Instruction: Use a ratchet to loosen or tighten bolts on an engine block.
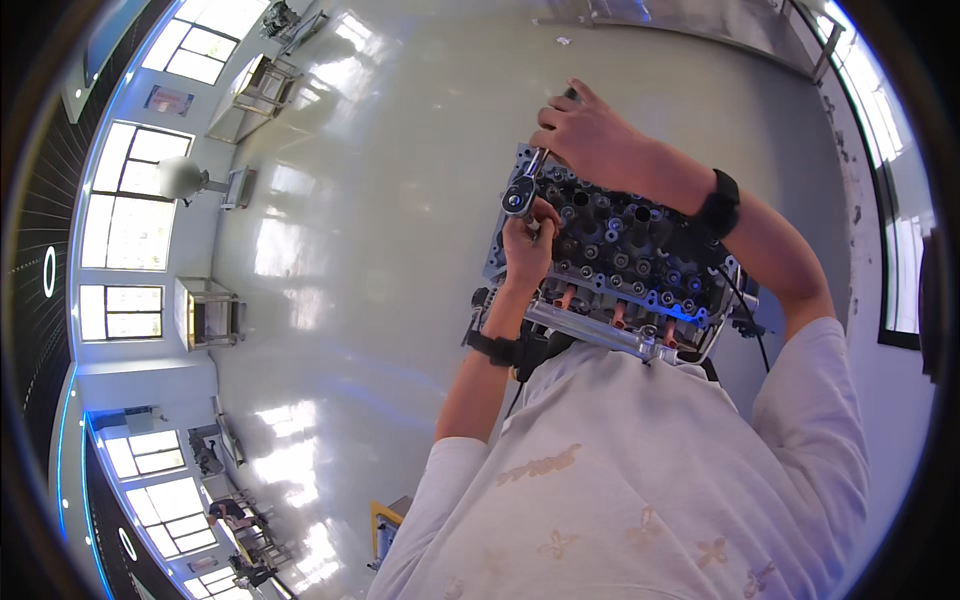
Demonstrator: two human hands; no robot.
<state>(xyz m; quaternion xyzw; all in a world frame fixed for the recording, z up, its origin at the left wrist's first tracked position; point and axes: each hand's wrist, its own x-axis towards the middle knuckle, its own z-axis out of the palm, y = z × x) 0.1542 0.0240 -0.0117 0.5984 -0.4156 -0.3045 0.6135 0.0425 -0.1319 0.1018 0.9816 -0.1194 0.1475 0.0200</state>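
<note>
A chrome ratchet wrench (520,195) is over the left end of an engine cylinder head (650,243), which has rows of bolts and round valve parts on its top. My right hand (590,135) is closed around the ratchet's handle, its far end poking out past the fingers. Just below the ratchet's round head, my left hand (528,245) has its fingers closed on the socket extension (535,228). Those fingers hide the extension's lower end, so I cannot tell what it sits on. Both wrists wear black bands.
Along the engine's near side, close to my body, runs a silver pipe (600,330) with copper-coloured parts behind it. A black cable (752,318) hangs at its right. Metal work tables (208,312) line the windowed wall at left; a white wall stands at right.
</note>
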